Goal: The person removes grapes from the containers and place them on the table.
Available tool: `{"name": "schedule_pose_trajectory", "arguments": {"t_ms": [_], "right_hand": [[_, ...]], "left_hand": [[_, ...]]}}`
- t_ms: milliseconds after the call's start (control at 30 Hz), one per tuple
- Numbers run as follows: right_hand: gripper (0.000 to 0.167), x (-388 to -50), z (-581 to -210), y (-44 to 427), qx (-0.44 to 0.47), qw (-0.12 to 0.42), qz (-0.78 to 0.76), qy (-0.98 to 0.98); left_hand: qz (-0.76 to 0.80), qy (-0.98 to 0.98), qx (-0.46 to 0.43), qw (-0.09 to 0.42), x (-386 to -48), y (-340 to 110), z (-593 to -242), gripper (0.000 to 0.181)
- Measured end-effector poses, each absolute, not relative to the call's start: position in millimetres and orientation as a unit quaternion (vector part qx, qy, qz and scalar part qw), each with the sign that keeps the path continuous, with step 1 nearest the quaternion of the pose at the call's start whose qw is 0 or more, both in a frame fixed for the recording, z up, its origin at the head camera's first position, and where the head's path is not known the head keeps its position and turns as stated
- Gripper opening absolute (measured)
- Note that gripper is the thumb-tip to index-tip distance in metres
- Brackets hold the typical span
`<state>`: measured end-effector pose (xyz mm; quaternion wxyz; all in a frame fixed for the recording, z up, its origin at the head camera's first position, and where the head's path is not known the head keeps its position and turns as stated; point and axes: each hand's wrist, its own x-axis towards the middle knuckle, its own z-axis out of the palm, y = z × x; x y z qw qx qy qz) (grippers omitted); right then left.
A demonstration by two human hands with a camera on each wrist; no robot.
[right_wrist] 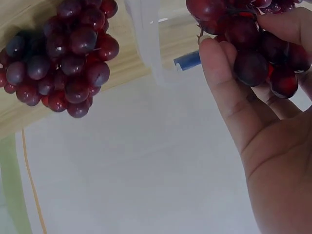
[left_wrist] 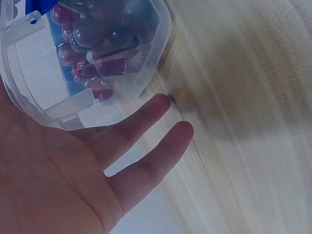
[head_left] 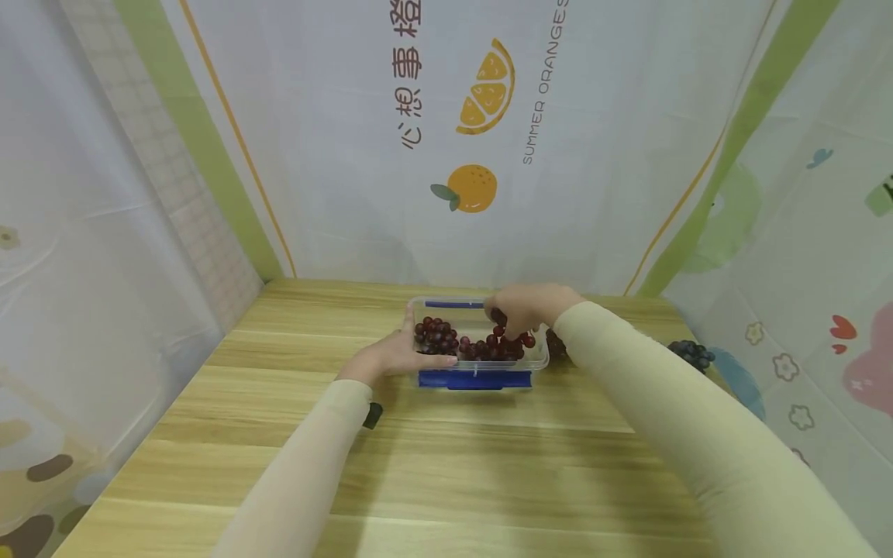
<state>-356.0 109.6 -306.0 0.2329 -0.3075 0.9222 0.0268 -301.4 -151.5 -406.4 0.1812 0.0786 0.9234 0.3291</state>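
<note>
Right wrist view shows the right hand (right_wrist: 275,141) pinching red grapes (right_wrist: 251,61) between fingers and thumb, at the right end of a clear box (head_left: 476,370); another bunch (head_left: 436,335) lies inside at the left. The left hand (head_left: 391,355), fingers straight and spread, touches the box's left end. A third bunch (right_wrist: 73,61) sits just right of the box, dark grapes (head_left: 691,354) farther right, by the edge of the table (head_left: 432,480)

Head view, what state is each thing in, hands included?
Clear container: upright, open-topped.
Grapes inside: lying in the container.
Right hand: gripping red grapes.
Left hand: fingers extended, against the container.
Outer red bunch: lying on the table.
Dark bunch: at the table's right edge.
</note>
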Motion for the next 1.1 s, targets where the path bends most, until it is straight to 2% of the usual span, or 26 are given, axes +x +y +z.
{"name": "schedule_pose_trajectory", "arguments": {"t_ms": [333, 1100], "right_hand": [[0.028, -355.7, -299.1, 109.6, -0.310, 0.233, 0.031, 0.921], [0.031, -349.4, -272.9, 109.8, -0.311, 0.218, 0.058, 0.923]], "left_hand": [[0.334, 0.921, 0.078, 0.183, -301.6, -151.1, -406.3, 0.149], [0.325, 0.924, 0.074, 0.186, -303.5, -151.8, -407.8, 0.154]]}}
